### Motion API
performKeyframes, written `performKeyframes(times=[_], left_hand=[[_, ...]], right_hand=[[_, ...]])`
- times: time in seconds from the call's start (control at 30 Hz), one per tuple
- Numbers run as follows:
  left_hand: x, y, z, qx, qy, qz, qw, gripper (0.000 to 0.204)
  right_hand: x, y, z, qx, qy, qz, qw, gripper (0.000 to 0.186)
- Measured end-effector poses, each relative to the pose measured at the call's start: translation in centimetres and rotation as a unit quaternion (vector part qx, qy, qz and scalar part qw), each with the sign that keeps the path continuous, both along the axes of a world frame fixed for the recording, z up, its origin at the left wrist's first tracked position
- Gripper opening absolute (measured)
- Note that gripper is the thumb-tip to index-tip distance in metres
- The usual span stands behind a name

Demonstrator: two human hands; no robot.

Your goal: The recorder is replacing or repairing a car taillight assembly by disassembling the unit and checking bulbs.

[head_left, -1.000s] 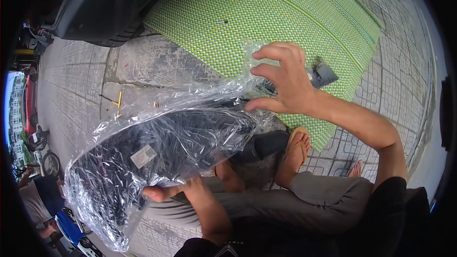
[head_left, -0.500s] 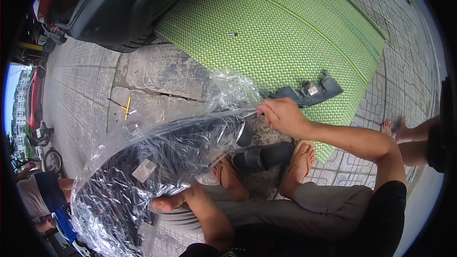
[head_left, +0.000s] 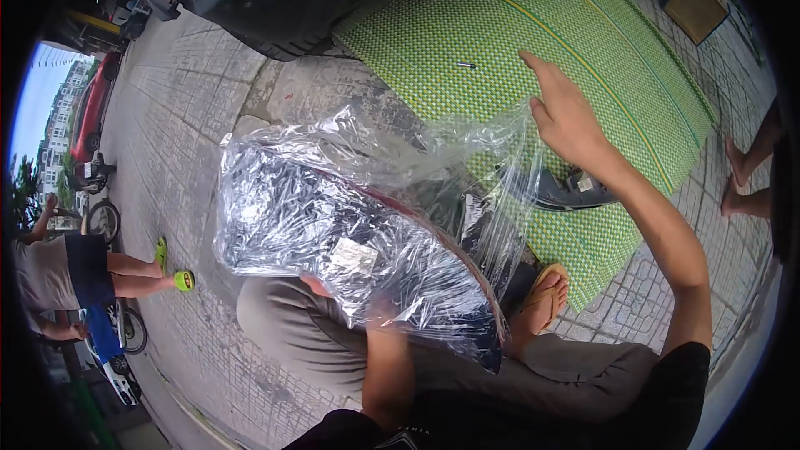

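A dark, curved car lamp [head_left: 417, 262] with a reddish edge lies across my lap inside a crinkled clear plastic wrap [head_left: 279, 200]. A white label [head_left: 353, 257] shows on its near face. My left hand [head_left: 385, 314] grips the wrapped lamp from its near lower side; the plastic and blur hide part of the fingers. Above the mat, my right hand [head_left: 573, 121] is open, index finger stretched out and thumb apart. The loose end of the wrap hangs just beside that thumb. Under it, another dark plastic car part [head_left: 575, 190] rests on the mat.
A green woven mat [head_left: 467, 25] covers the paving ahead, with a small dark metal piece [head_left: 467, 65] on it. A car's dark bumper [head_left: 292, 0] overhangs at upper left. People stand at both sides; a cardboard box [head_left: 694, 7] sits at far right.
My right hand has let go of the plastic wrap, moved up and right, and spread its fingers. The wrapped lamp has swung round toward my lap, held by my left hand.
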State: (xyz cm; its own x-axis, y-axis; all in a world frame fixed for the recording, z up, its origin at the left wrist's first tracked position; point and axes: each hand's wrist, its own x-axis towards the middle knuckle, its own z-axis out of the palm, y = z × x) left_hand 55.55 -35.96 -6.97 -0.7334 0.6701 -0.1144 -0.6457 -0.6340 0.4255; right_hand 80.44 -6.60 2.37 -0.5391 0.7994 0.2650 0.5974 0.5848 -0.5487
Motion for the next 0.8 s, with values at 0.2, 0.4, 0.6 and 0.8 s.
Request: performKeyframes(times=[0.2, 0.4, 0.6, 0.8], left_hand=[[2.1, 0.6, 0.1, 0.149, -0.069, -0.144, 0.976, 0.094], [7.2, 4.6, 2.7, -0.167, 0.088, -0.136, 0.973, 0.085], [5.8, 6.2, 10.6, -0.284, 0.135, -0.223, 0.922, 0.072], [5.5, 6.1, 7.7, -0.163, 0.042, -0.305, 0.937, 0.088]], right_hand=[[-5.8, -8.1, 5.3, -0.215, 0.199, 0.27, 0.917, 0.074], [-6.3, -9.9, 0.8, -0.456, 0.252, 0.107, 0.847, 0.05], [-5.1, -6.2, 3.7, -0.111, 0.247, 0.116, 0.956, 0.053], [-4.8, -7.1, 9.4, -0.214, 0.308, 0.132, 0.917, 0.06]])
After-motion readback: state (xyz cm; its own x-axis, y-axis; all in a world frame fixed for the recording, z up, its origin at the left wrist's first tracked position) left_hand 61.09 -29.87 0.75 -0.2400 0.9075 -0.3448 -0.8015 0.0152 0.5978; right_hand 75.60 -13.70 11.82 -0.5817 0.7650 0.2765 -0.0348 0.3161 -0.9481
